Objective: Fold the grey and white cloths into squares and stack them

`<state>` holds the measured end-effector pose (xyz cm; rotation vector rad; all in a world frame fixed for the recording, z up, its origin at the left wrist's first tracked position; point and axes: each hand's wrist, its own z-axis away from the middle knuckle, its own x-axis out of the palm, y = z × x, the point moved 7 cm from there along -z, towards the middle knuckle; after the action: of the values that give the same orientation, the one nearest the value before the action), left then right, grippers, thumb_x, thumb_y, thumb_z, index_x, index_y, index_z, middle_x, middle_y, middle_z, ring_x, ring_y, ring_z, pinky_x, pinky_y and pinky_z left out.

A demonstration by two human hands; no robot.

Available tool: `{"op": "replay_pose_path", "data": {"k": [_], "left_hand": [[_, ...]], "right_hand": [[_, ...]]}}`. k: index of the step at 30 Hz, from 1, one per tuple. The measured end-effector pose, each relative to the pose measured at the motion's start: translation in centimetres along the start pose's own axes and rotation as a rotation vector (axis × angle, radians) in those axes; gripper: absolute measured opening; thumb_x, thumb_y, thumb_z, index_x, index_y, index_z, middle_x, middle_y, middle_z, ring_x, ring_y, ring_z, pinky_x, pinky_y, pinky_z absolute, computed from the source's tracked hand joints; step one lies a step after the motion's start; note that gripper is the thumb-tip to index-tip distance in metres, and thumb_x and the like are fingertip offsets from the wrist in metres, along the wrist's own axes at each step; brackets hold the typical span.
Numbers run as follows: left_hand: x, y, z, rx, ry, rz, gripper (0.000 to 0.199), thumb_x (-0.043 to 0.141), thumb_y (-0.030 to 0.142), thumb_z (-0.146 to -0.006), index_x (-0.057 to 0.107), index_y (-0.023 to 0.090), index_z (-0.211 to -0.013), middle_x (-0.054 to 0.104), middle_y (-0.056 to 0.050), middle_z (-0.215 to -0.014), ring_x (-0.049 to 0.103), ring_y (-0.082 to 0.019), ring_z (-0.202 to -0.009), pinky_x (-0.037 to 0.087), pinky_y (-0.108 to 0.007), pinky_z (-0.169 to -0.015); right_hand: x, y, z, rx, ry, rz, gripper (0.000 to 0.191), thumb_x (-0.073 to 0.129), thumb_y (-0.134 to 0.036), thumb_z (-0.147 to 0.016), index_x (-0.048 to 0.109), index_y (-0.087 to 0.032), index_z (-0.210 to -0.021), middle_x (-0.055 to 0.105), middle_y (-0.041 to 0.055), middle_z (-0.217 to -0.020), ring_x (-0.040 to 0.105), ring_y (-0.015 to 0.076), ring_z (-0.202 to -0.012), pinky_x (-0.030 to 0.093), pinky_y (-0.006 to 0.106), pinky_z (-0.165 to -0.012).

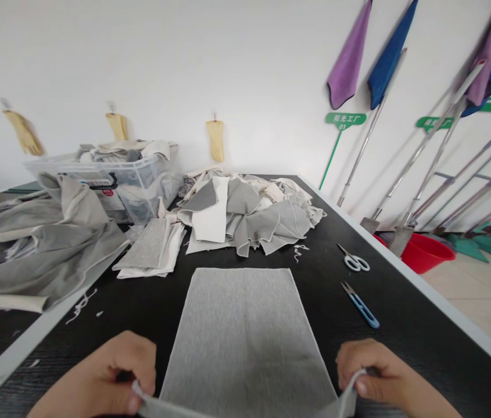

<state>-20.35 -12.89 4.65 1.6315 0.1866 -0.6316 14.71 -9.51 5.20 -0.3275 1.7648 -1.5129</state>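
A grey rectangular cloth [245, 331] with pale stitched edges lies flat on the black table in front of me. At its near end, my left hand [117, 371] pinches the left corner between thumb and fingers. My right hand [371, 371] pinches the right corner the same way. The near edge is lifted a little between both hands, and part of it runs out of the bottom of the view. To the right of the cloth lie blue thread snips [361, 306] and, farther back, scissors with pale handles [353, 259].
Behind the cloth sits a heap of grey and white cloths [254, 215], with a small folded stack [151, 249] beside it. At left are a loose grey pile [53, 249] and a clear plastic bin [140, 186]. A red bucket [428, 253] stands beyond the table's right edge.
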Motion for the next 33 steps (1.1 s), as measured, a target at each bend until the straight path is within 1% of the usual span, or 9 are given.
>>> {"op": "replay_pose_path", "data": {"k": [1,3,6,10,13,16,20,28,33], "left_hand": [[0.2,1.0,-1.0,0.027,-0.09,0.024,0.018,0.06,0.04,-0.057,0.063,0.023,-0.053,0.052,-0.003,-0.047,0.047,-0.014,-0.049,0.038,-0.025,-0.05],[-0.3,2.1,-3.0,0.049,-0.15,0.063,0.015,0.056,0.033,-0.063,0.063,0.02,-0.06,0.053,-0.003,-0.055,0.047,-0.013,-0.053,0.037,-0.024,-0.051],[-1.9,1.0,-6.6,0.017,-0.016,0.137,0.021,0.054,0.036,-0.063,0.056,0.016,-0.057,0.049,-0.002,-0.058,0.044,-0.011,-0.056,0.036,-0.023,-0.053],[-2.2,-4.2,-11.5,-0.186,0.156,0.289,0.023,0.052,0.038,-0.062,0.05,0.015,-0.066,0.048,0.002,-0.06,0.046,-0.009,-0.057,0.038,-0.022,-0.056],[-0.9,-9.0,-14.0,-0.417,0.194,0.209,0.022,0.05,0.037,-0.062,0.048,0.016,-0.066,0.047,0.003,-0.055,0.047,-0.008,-0.052,0.04,-0.022,-0.054],[-0.2,-12.5,-14.9,-0.557,0.258,0.026,0.016,0.047,0.031,-0.063,0.048,0.015,-0.064,0.04,0.005,-0.044,0.044,-0.007,-0.043,0.039,-0.021,-0.047],[-0.4,-14.1,-15.1,-0.565,0.336,-0.131,0.014,0.046,0.028,-0.064,0.052,0.015,-0.062,0.039,0.005,-0.04,0.043,-0.009,-0.04,0.036,-0.02,-0.044],[-1.5,-13.2,-15.3,-0.553,0.432,-0.435,0.017,0.051,0.035,-0.06,0.054,0.018,-0.058,0.058,-0.003,-0.066,0.054,-0.019,-0.069,0.036,-0.025,-0.059],[-0.8,-12.3,-15.0,-0.593,0.44,-0.568,0.02,0.043,0.038,-0.066,0.052,0.02,-0.062,0.058,-0.005,-0.068,0.054,-0.021,-0.068,0.036,-0.027,-0.057]], "right_hand": [[-0.2,0.1,-0.6,0.004,-0.004,-0.003,0.02,0.049,-0.033,-0.073,0.062,-0.018,-0.071,0.058,0.0051,-0.068,0.052,0.0155,-0.066,0.04,0.027,-0.061],[-1.1,0.4,-2.0,0.024,-0.002,0.0,0.024,0.049,-0.035,-0.072,0.061,-0.015,-0.07,0.057,0.0051,-0.068,0.051,0.0151,-0.064,0.039,0.027,-0.06],[-3.1,1.7,-4.7,0.047,0.071,-0.004,0.026,0.05,-0.037,-0.071,0.059,-0.013,-0.066,0.054,0.0035,-0.065,0.048,0.0139,-0.062,0.037,0.025,-0.058],[-5.4,5.2,-9.0,0.089,0.247,-0.016,0.026,0.048,-0.038,-0.07,0.053,-0.014,-0.061,0.047,-0.0018,-0.057,0.044,0.0107,-0.058,0.035,0.023,-0.057],[-6.0,9.0,-11.3,0.262,0.365,0.213,0.025,0.044,-0.036,-0.07,0.049,-0.015,-0.057,0.043,-0.0035,-0.052,0.042,0.0098,-0.052,0.034,0.021,-0.052],[-6.3,11.3,-12.3,0.348,0.469,0.455,0.023,0.046,-0.033,-0.067,0.049,-0.016,-0.051,0.044,-0.0031,-0.05,0.043,0.0107,-0.053,0.031,0.021,-0.052],[-6.6,12.7,-12.5,0.401,0.535,0.507,0.02,0.044,-0.032,-0.068,0.055,-0.018,-0.059,0.052,-0.0018,-0.056,0.047,0.0121,-0.058,0.032,0.021,-0.054],[-7.5,14.0,-12.4,0.565,0.599,0.567,0.021,0.042,-0.034,-0.071,0.058,-0.022,-0.072,0.06,0.0023,-0.072,0.053,0.015,-0.067,0.033,0.022,-0.054],[-6.9,13.7,-12.4,0.651,0.632,0.672,0.025,0.039,-0.041,-0.072,0.056,-0.023,-0.073,0.06,0.004,-0.071,0.053,0.0186,-0.067,0.031,0.025,-0.051]]}}
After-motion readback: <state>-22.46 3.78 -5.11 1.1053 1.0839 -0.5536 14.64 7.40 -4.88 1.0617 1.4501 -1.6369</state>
